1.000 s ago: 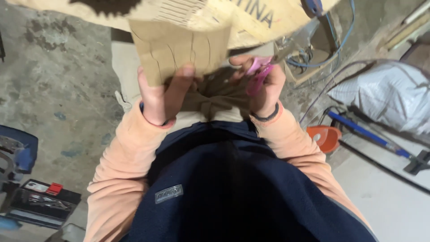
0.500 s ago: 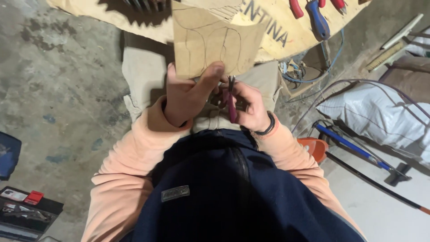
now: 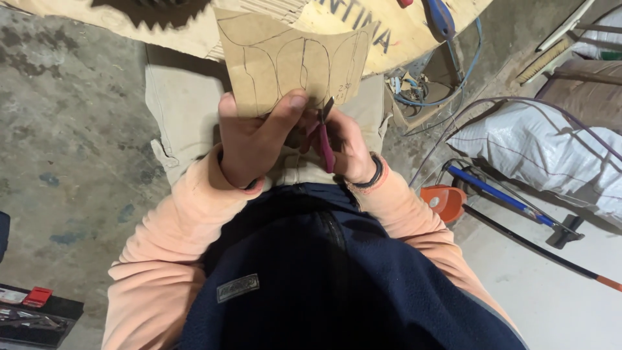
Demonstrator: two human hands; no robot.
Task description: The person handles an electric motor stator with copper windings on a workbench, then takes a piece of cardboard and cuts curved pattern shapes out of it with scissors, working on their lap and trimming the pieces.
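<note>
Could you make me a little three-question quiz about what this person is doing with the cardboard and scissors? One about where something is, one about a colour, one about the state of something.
1. Where is the cardboard piece held?
A. flat on the floor
B. up over the person's lap
C. on the white sack

2. What colour are the handles of the scissors?
A. pink
B. green
C. black

3. What state is the cardboard piece in?
A. blank
B. folded into a box
C. marked with drawn curved outlines

Answers:
1 B: the left hand pinches its lower edge above the beige trousers.
2 A: pink handles show in the right hand.
3 C: dark curved lines run across its face, and the sheet is flat.
</note>
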